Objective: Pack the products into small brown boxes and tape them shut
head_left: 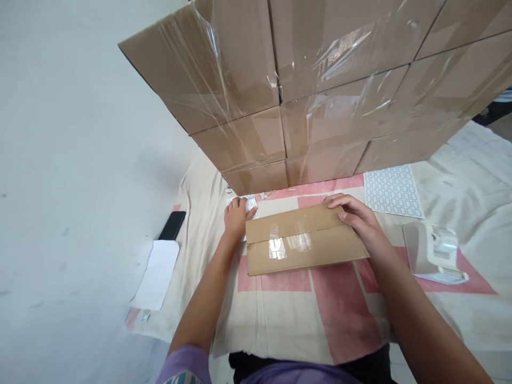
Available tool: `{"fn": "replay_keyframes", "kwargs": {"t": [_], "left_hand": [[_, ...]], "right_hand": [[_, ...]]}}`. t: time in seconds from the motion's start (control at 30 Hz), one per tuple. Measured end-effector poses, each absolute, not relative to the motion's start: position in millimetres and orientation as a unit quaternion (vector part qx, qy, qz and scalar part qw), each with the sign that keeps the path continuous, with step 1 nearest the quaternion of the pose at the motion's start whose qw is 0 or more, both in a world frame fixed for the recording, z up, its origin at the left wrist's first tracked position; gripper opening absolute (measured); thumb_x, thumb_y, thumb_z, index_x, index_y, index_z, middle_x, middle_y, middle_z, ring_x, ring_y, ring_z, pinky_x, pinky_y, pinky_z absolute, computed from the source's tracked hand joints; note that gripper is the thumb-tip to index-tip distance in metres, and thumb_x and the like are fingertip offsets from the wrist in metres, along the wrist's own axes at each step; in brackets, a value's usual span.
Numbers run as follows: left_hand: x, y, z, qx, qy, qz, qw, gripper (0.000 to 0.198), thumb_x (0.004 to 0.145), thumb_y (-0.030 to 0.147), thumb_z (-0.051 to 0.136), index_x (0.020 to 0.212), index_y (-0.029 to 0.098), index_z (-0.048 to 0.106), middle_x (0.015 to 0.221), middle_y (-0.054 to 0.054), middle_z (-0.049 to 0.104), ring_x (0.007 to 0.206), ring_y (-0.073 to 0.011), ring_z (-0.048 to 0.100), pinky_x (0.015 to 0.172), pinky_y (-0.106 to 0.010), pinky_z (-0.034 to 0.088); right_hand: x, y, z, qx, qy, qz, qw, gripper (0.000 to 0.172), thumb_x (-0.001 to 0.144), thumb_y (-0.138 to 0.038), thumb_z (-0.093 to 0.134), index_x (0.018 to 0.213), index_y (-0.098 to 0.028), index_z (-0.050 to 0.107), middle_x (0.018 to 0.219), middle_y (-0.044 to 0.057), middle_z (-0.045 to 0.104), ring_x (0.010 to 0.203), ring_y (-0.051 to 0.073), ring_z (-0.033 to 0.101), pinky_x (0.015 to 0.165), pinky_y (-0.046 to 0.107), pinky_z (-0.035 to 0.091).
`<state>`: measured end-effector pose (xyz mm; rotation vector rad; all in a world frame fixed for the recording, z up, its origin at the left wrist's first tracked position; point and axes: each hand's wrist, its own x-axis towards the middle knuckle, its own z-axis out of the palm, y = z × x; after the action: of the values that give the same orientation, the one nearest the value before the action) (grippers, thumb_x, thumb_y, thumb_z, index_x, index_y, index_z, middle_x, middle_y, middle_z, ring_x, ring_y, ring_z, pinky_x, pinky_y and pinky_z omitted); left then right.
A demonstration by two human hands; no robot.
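Note:
A flat brown cardboard box (pixel 304 240) lies in front of me, with pieces of clear tape across its middle seam and a small white mark under one piece. My right hand (pixel 358 218) grips its right end, the thumb on top and the fingers over the far edge. Left of the box, my left hand (pixel 237 216) rests on a small sticker sheet (pixel 251 201), thumb apart from the fingers. Part of that sheet is hidden under the hand.
Behind stands a tall stack of cartons (pixel 320 117) wrapped in clear film. To the right are a larger label sheet (pixel 392 191) and a white tape dispenser (pixel 434 253). A black phone (pixel 173 225) and white paper (pixel 156 274) lie left on the patterned cloth (pixel 280 320), beside the wall.

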<state>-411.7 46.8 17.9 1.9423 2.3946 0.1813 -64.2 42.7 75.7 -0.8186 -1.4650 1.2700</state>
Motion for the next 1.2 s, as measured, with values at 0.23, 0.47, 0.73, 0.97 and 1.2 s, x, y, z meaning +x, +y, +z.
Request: {"fn": "replay_keyframes", "kwargs": {"t": [0.23,0.47,0.73,0.97,1.2], "left_hand": [[-409.5,43.2,4.2,0.667,0.74,0.077,0.032,0.059,0.102,0.054,0.048,0.151,0.021,0.047,0.16,-0.019,0.04,0.148,-0.0357,0.041,0.119,-0.049,0.037],[-408.1,42.7,-2.7,0.675,0.727,0.125,0.01,0.052,0.1,0.05,0.052,0.144,0.022,0.057,0.139,-0.016,0.054,0.13,-0.0321,0.053,0.113,-0.046,0.044],[-412.3,46.5,-9.7,0.689,0.71,0.142,0.011,0.043,0.103,0.041,0.046,0.136,0.021,0.064,0.145,-0.012,0.06,0.136,-0.0277,0.054,0.119,-0.043,0.039],[-410.0,44.0,-16.1,0.709,0.695,0.12,0.018,0.048,0.101,0.038,0.045,0.147,0.028,0.054,0.157,-0.012,0.051,0.148,-0.0306,0.043,0.124,-0.057,0.028],[-409.0,62.6,0.9,0.712,0.68,0.173,0.015,0.039,0.093,0.046,0.046,0.115,0.02,0.065,0.121,-0.018,0.067,0.113,-0.0354,0.062,0.1,-0.052,0.05]], "right_hand": [[-63.0,43.6,72.5,-0.329,-0.604,0.53,0.496,0.01,0.092,-0.035,0.063,0.096,-0.03,0.071,0.11,0.003,0.067,0.115,0.028,0.059,0.091,0.037,0.046],[-61.6,44.8,69.0,-0.317,-0.612,0.53,0.494,0.012,0.094,-0.039,0.064,0.098,-0.031,0.071,0.11,0.004,0.066,0.113,0.026,0.059,0.091,0.036,0.045],[-61.8,44.5,70.4,-0.314,-0.617,0.52,0.5,0.015,0.093,-0.042,0.064,0.097,-0.03,0.072,0.109,0.004,0.067,0.107,0.025,0.061,0.091,0.036,0.046],[-62.8,44.9,72.5,-0.331,-0.611,0.51,0.506,0.019,0.091,-0.046,0.066,0.095,-0.028,0.071,0.106,0.005,0.069,0.106,0.027,0.063,0.092,0.038,0.048],[-70.2,39.0,72.7,-0.342,-0.599,0.494,0.529,0.027,0.088,-0.052,0.069,0.099,-0.027,0.07,0.104,0.005,0.069,0.1,0.026,0.065,0.09,0.04,0.051]]}}
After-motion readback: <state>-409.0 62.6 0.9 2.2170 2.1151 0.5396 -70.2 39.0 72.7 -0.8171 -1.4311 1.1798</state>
